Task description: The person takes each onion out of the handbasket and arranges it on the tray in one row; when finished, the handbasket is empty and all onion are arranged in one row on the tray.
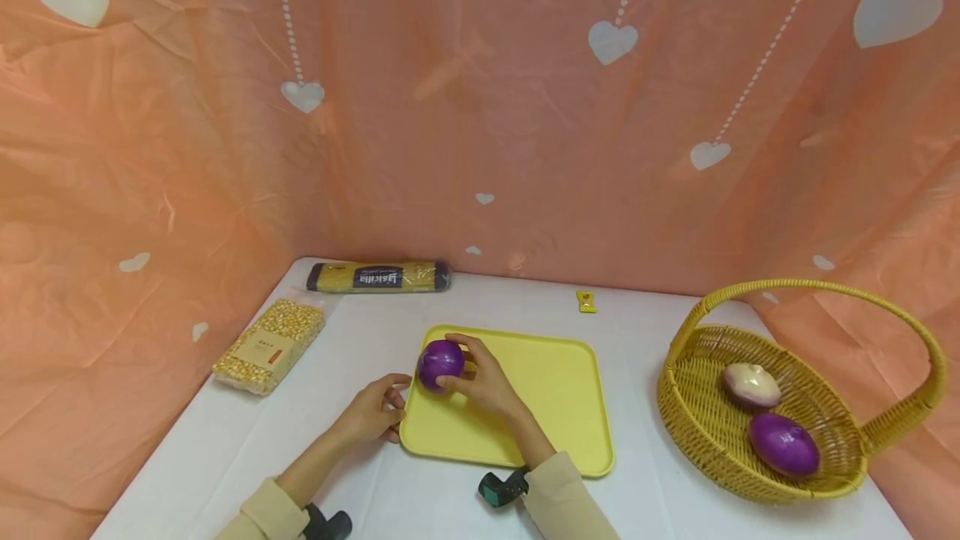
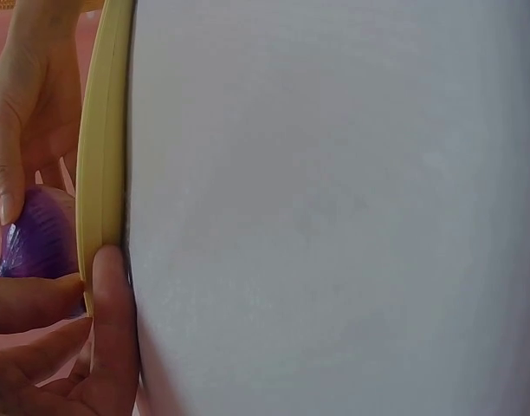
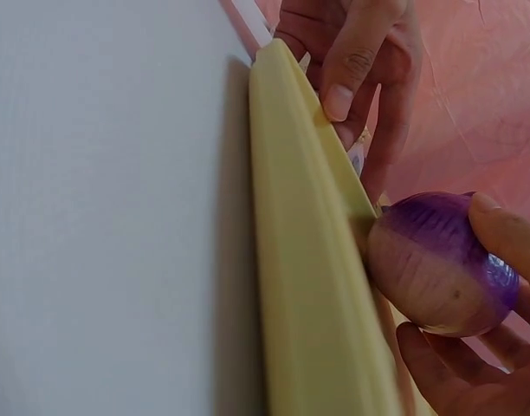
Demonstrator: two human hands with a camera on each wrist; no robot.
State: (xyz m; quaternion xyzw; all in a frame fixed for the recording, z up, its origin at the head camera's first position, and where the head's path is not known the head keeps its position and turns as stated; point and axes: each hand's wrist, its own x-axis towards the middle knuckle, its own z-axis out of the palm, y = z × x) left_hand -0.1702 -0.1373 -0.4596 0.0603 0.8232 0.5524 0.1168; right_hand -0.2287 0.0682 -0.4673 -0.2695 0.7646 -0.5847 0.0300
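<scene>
A yellow rectangular tray point(image 1: 540, 390) lies on the white table. My left hand point(image 1: 372, 409) is at its left edge; in the left wrist view the fingers pinch the tray rim point(image 2: 100, 173) from both sides. Over the tray's upper left part, my right hand point(image 1: 483, 377) holds a glossy purple onion point(image 1: 440, 363) between thumb and fingers. In the right wrist view the onion point(image 3: 442, 264) shows a paler underside, close to the tray's rim. The fingers behind the onion are partly hidden.
A wicker basket point(image 1: 693, 440) with a tall handle stands at the right, holding a pale onion point(image 1: 752, 385) and a purple one point(image 1: 784, 444). A bag of corn kernels point(image 1: 272, 344) lies at the left. Behind are a pasta packet point(image 1: 378, 277) and a small yellow sachet point(image 1: 586, 301).
</scene>
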